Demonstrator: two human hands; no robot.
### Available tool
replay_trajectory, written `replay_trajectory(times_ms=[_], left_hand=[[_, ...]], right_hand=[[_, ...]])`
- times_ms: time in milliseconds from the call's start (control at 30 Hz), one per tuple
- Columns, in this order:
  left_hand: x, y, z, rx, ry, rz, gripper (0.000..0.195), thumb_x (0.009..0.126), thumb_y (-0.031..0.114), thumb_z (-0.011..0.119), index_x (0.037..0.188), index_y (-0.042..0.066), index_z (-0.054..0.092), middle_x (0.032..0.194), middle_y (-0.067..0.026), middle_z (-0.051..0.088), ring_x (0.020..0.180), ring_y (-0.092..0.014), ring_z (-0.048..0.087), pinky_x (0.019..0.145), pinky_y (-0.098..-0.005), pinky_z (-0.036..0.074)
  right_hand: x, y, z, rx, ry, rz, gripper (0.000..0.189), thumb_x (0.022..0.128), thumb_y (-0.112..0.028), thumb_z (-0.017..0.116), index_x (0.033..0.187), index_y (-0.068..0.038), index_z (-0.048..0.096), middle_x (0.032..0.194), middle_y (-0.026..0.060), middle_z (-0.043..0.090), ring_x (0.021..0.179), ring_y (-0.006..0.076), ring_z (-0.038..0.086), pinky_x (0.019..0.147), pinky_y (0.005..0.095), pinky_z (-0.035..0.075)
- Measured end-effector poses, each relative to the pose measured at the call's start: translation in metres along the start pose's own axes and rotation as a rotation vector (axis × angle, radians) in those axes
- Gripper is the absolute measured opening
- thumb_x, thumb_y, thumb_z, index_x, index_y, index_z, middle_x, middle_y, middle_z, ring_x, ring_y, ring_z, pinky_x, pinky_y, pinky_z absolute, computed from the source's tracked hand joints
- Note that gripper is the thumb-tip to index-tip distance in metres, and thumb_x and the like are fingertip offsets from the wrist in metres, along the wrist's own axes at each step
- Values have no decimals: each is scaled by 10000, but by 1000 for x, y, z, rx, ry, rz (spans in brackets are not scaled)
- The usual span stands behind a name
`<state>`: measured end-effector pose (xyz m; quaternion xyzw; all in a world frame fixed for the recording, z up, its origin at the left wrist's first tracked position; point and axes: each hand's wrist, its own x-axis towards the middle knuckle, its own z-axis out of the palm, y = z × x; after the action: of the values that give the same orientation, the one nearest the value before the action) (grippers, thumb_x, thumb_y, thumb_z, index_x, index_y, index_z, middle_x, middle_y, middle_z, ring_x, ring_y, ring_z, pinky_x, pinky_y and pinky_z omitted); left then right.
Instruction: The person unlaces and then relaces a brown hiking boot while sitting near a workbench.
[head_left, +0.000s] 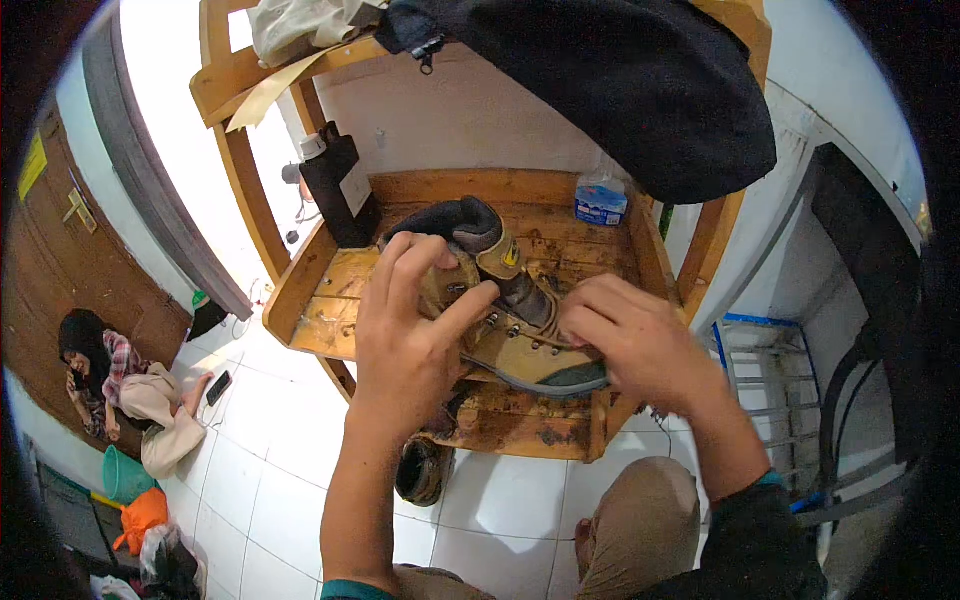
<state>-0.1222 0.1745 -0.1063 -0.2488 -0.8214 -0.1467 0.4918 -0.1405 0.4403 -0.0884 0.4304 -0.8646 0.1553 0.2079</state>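
Note:
A tan and dark-grey hiking boot (517, 337) stands at the front edge of a wooden shelf (544, 244), its toe towards the right. Its dark padded collar (480, 225) gapes at the top. My left hand (416, 322) is at the ankle part, thumb and fingers spread apart around the metal lace hooks; it partly hides the heel side. At the lower lacing my right hand (626, 330) has its fingers curled in on the brown bootlace (553, 319). The fingertips there are partly hidden.
A black jug-like container (341, 187) and a blue-labelled plastic pack (601, 201) stand on the shelf. A black bag (622, 82) overhangs it. Another boot (421, 471) is below, on the tiles. At left a person (127, 382) sits near a phone (218, 386); a metal rack (772, 367) is at right.

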Motion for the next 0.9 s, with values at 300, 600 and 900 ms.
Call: replay_trajectory(times_ms=[300,600,900], left_hand=[[2,-4,-30,-5,-141,-103,333,723,-31,823,999,155,827,1298,-109,578,1238,-319,629,896,-438,561],[-1,-10,-28,86,-122,-55,456,704,-40,736,1046,239,850,1368,-86,655,1292,-277,634,1004,-431,445],[-2,-12,-23,-54,-102,-41,472,679,-30,715,1059,218,847,1330,-75,647,1320,-272,615,1021,-451,428]], right_hand=[[8,-18,-14,54,166,-148,234,910,-158,751,1128,-79,730,1148,98,687,1194,338,638,991,454,538],[-3,-34,6,-160,85,-84,210,818,-136,723,1006,-44,700,1007,94,669,1026,285,674,914,418,521],[-28,0,-66,-165,-237,-67,218,832,-181,785,995,-70,693,1077,87,695,1171,339,644,1002,469,519]])
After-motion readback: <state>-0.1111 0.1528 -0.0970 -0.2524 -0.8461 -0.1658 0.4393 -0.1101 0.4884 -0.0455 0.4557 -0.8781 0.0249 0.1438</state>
